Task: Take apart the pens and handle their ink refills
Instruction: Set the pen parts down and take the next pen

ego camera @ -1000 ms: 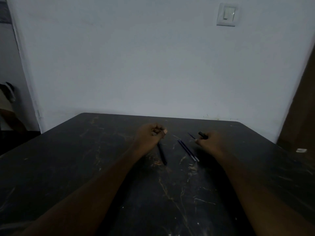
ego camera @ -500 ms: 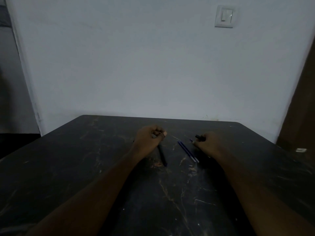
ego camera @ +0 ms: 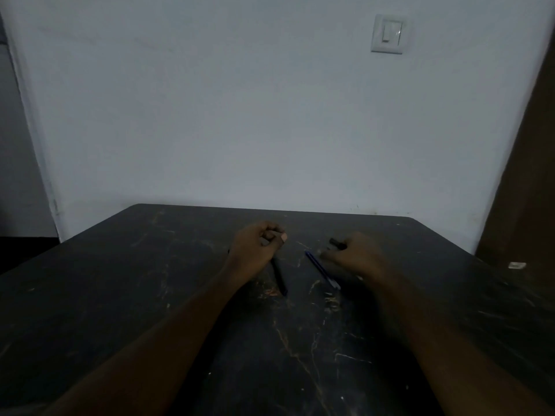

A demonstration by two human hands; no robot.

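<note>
The right hand (ego camera: 354, 259) grips a short black pen piece (ego camera: 335, 242) that pokes toward the far edge of the scratched dark table (ego camera: 150, 280). Thin blue ink refills (ego camera: 322, 270) lie just left of it. The left hand (ego camera: 256, 247) is curled, but I cannot tell whether it holds anything. A slim black pen barrel (ego camera: 279, 279) runs from under it toward the near edge.

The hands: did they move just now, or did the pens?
The right hand, holding a small black pen part, slid a little left toward the blue refills. The left hand stayed curled round the end of the black pen. The pen and refills lay where they were on the table.
</note>
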